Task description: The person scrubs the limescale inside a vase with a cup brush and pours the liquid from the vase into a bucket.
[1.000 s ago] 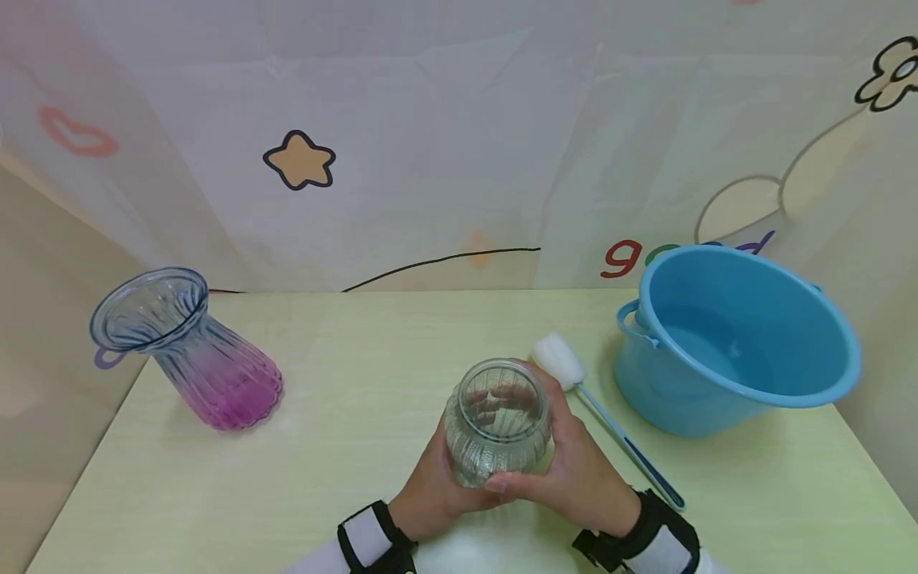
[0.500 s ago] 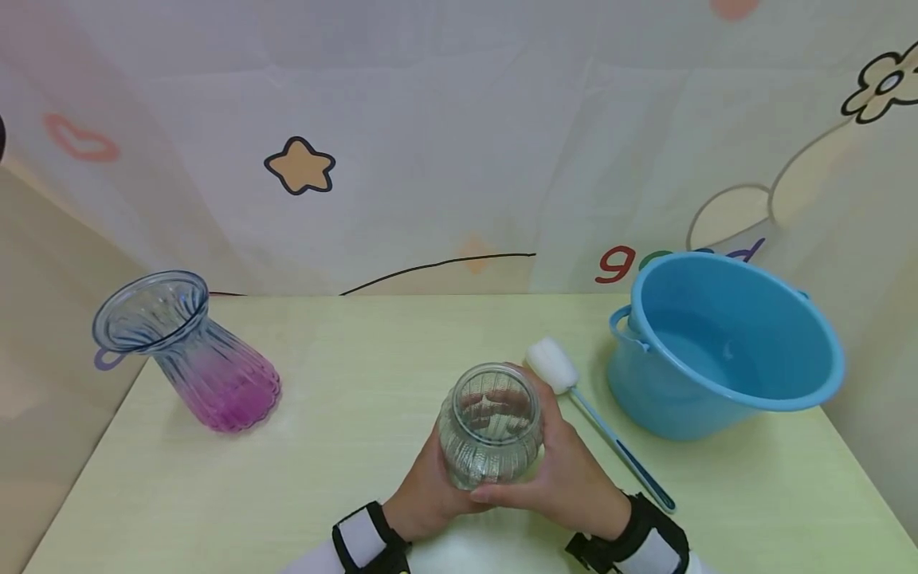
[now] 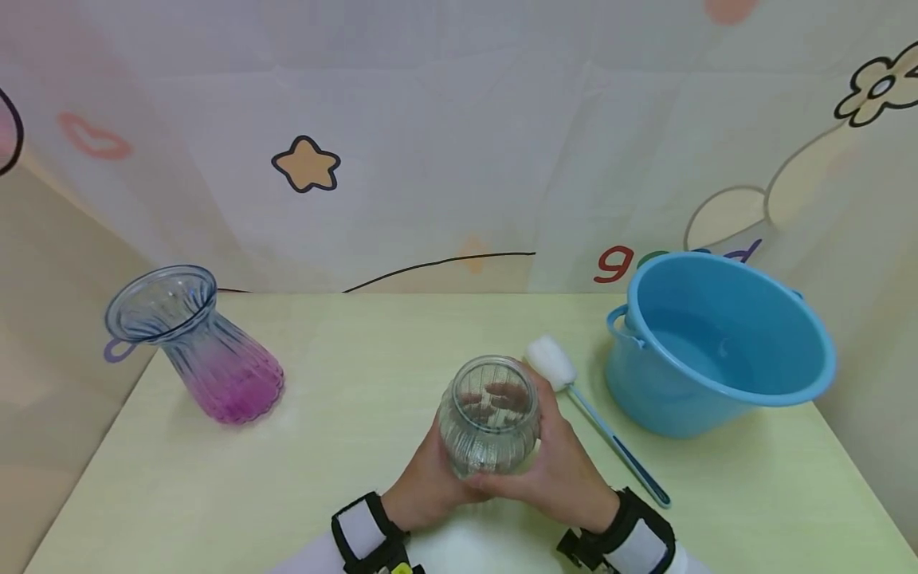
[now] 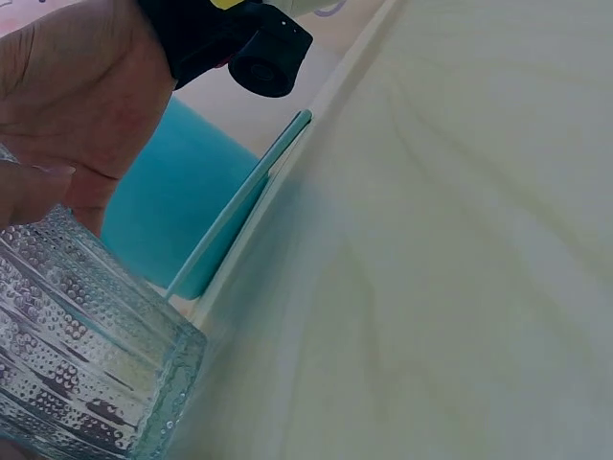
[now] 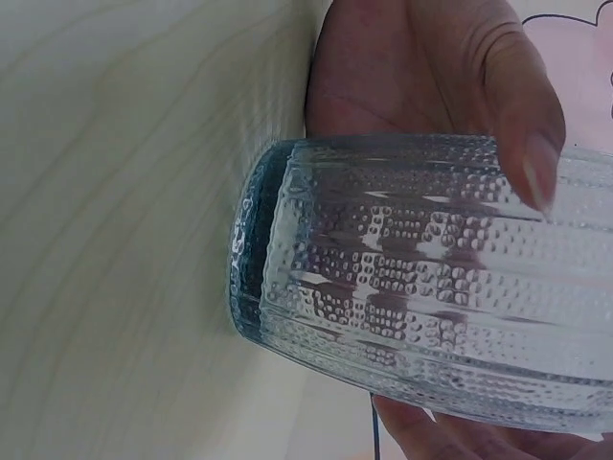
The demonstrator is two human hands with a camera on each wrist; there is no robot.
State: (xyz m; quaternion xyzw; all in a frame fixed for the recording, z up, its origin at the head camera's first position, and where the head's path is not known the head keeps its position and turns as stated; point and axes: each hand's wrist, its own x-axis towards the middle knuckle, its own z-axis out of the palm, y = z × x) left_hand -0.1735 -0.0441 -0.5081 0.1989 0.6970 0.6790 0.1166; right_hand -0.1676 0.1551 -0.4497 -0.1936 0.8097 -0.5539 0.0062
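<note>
A clear ribbed glass jar (image 3: 489, 446) stands upright between both hands, its open mouth facing up. My left hand (image 3: 425, 486) holds its left side, with most of the fingers hidden behind the glass. From the other side my right hand (image 3: 566, 472) grips it, the thumb lying across the lower front and fingers round the back. Dotted texture covers the jar's wall (image 5: 412, 278) in the right wrist view, and its thick base is close over the pale tabletop (image 5: 115, 240). The left wrist view shows the lower part of the jar (image 4: 86, 335) at the left edge.
A blue-to-pink glass vase (image 3: 222, 359) stands at the left, a small purple loop (image 3: 119, 351) by its rim. Right of the hands lies a white sponge brush (image 3: 551, 363) with a blue handle. Beyond it is a blue bucket (image 3: 688, 399). A printed curtain (image 3: 430, 159) hangs behind.
The head view has shifted slightly, so the vase, brush and bucket sit a little differently in it. Both hands keep their hold on the jar, nearly still.
</note>
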